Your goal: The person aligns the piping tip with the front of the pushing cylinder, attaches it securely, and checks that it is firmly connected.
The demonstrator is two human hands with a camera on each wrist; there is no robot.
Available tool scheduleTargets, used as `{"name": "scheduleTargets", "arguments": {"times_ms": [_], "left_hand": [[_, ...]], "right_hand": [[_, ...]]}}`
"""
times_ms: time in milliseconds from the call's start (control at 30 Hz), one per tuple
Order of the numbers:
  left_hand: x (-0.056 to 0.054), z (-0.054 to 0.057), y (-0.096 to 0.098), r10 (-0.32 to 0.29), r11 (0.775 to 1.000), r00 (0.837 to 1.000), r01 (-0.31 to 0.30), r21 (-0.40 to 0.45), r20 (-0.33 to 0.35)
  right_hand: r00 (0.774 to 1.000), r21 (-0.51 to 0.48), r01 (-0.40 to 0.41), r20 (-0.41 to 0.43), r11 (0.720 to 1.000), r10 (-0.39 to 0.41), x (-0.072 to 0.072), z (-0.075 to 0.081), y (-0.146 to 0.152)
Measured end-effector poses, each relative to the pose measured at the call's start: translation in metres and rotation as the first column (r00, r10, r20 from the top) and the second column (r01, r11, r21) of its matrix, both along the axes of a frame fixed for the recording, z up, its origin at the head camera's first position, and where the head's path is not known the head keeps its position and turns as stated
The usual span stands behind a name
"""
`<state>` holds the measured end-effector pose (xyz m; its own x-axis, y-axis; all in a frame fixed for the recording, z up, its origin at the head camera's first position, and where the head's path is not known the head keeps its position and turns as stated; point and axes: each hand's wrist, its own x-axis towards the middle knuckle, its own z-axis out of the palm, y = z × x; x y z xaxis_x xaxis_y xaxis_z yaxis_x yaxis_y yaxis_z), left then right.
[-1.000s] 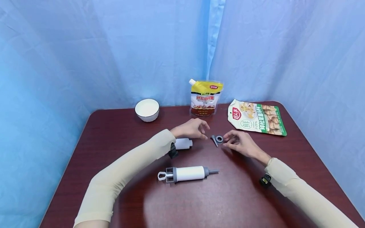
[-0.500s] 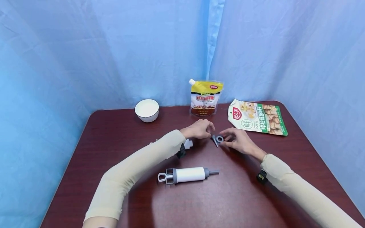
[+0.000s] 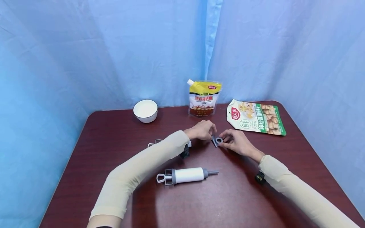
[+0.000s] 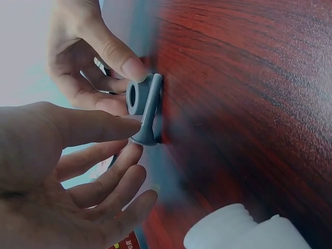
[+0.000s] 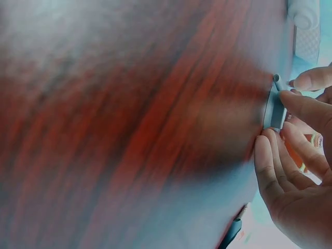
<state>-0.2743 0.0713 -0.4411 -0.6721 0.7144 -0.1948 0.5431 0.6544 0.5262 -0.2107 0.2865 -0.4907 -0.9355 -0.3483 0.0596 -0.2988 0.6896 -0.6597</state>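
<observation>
In the head view my left hand reaches over the table to a small grey tapered nozzle. The left wrist view has its thumb and index finger pinching the flared end of that nozzle. Beside it lies a grey ring, its hole facing up in the head view. My right hand holds the ring by its edge between thumb and fingers. Nozzle and ring sit close together at the tabletop; whether they touch is unclear.
Nearer me lies a white-barrelled syringe with grey ends. Under my left forearm a second white barrel is mostly hidden. Behind stand a white bowl and a spouted pouch; a flat green-and-white packet lies right.
My left hand has moved right to the nozzle and now pinches it. My right hand has moved slightly left and closed on the ring. The left forearm now covers more of the second barrel.
</observation>
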Motion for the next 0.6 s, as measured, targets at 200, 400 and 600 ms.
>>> {"name": "scheduleTargets", "arguments": {"times_ms": [200, 400, 600], "left_hand": [[-0.0017, -0.004, 0.0025, -0.008, 1.0, 1.0, 0.008, -0.003, 0.0], [0.0012, -0.0048, 0.0023, -0.016, 1.0, 1.0, 0.016, 0.008, 0.01], [0.0032, -0.0073, 0.0004, -0.005, 1.0, 1.0, 0.005, 0.004, 0.003]], "right_hand": [[1.0, 0.007, 0.004, -0.014, 1.0, -0.004, 0.0013, -0.0006, -0.0011], [0.998, 0.009, 0.0, -0.069, 1.0, 0.0, 0.0035, -0.0032, -0.0013], [0.999, -0.009, -0.004, -0.051, 1.0, 0.003, 0.0044, -0.0045, -0.0002]]}}
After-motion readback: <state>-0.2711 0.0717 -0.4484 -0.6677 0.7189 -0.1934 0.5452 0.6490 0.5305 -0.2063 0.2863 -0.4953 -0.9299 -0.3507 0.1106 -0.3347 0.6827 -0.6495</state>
